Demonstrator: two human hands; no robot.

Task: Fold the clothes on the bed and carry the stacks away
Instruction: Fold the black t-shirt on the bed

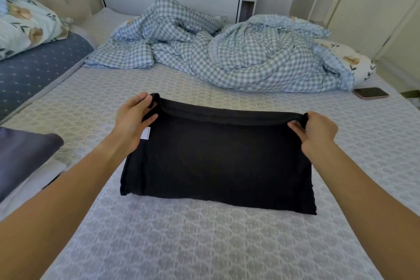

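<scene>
From the head view, one black garment [218,157] lies flat on the bed [204,245], already folded into a wide rectangle, its near edge resting on the patterned cover and its far edge lifted slightly. The left hand [134,123] pinches the far left corner, thumb on top and fingers curled under the cloth; the right hand [316,132] is closed round the far right corner in the same way. A small white label shows just beside the left wrist. I judge the folding of this piece to be partway done: it has been halved at least once and probably wants one more fold toward the person before it can be stacked. At the left edge sits one dark grey folded pile [25,157] with something pale beneath it, which looks like finished work waiting to be carried off; nothing shows that any stack has left the bed. Farther back lies one crumpled checked duvet [238,59], two floral pillows, one at each side, and one phone [370,93] near the right edge. I count no other loose clothes.
</scene>
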